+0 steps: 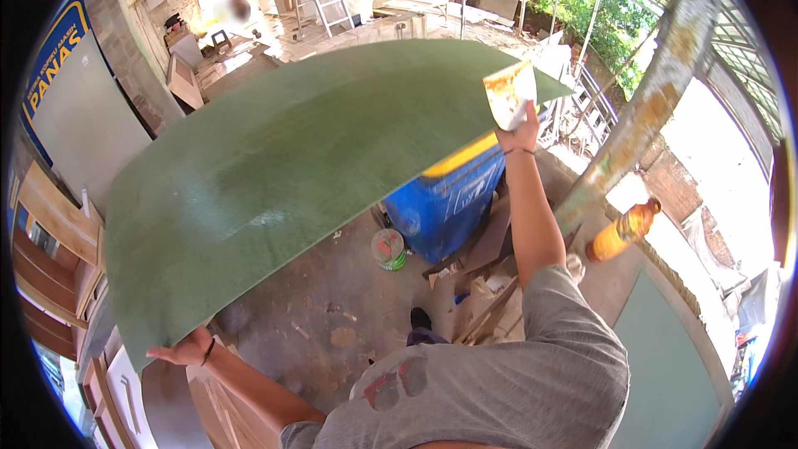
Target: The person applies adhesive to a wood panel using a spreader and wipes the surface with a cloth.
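Head view: a large green panel [307, 141] slants across the scene from near left to far right, its right part lying above a blue wheelie bin [445, 208] with a yellow rim [461, 155]. The left hand [184, 349] is at the panel's near left corner, fingers mostly straight and spread little, touching the edge; whether it bears any weight cannot be told. The right hand [519, 129] is closed on the lower edge of a flat white piece [510, 93] with orange-brown smears, perhaps paper or plastic, raised at the panel's right end. What supports the left part is hidden, so if the bin is the main rest, a press near the left corner could tip the panel or slide it off the rim. A one-sided push by the right hand could swing it round, and a loose pinch could let the white piece slip. If the near edge dropped, it might strike the paint tin [388, 248] or the person's dark shoe [421, 319] on the floor below.
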Motion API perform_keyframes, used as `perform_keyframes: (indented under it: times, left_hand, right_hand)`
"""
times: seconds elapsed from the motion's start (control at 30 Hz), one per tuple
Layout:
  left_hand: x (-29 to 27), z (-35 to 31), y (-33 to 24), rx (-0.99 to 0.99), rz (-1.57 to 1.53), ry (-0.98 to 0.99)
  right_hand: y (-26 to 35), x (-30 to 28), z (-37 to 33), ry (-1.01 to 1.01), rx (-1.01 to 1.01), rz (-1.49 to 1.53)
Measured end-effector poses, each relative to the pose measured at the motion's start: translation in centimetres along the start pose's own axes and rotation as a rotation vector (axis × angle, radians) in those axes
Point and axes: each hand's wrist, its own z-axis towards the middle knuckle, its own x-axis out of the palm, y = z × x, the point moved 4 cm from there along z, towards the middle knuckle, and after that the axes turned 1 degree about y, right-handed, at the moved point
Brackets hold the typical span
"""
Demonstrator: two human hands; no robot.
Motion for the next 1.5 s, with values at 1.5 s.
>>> perform_keyframes:
  times: [1.5]
  left_hand:
    - [-19.0,-5.7,14.4,-1.006,-0.093,-0.349]
  right_hand:
    - [-0.6,-1.2,-13.5,-0.057,0.140,-0.242]
